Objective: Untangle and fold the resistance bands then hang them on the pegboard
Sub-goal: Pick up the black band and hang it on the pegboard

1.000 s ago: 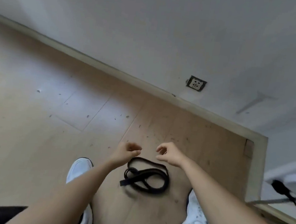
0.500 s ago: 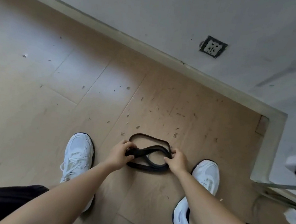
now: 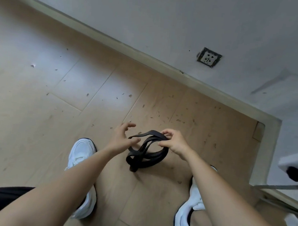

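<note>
While the person looks down from above, the black resistance band (image 3: 147, 154) is in the air between the two hands, a little over the wooden floor (image 3: 33, 119) and between the two white shoes. The right hand (image 3: 175, 143) holds it at its upper right part: the fingers (image 3: 166, 133) and the thumb are curled and pinch several strands together. From this grip the band hangs down and to the left in a bundle of crossed, twisted loops, and its lowest knot is near the floor, where a small shadow lies under it.

The left hand (image 3: 120, 140) is just beside the band on its left. Its fingers (image 3: 129, 125) are spread apart and a little bent, and they close on nothing. The thumb reaches to the end of one strand, but I cannot tell if it really touches it.

The left shoe (image 3: 82, 152) stands left of the band and the right shoe (image 3: 186, 218) is lower on the right, turned on its side. Many small dark crumbs lie on the floor. Behind, a pale skirting board (image 3: 115, 41) runs along the grey wall (image 3: 155, 12), and a wall socket (image 3: 209, 57) sits a little above it.
</note>
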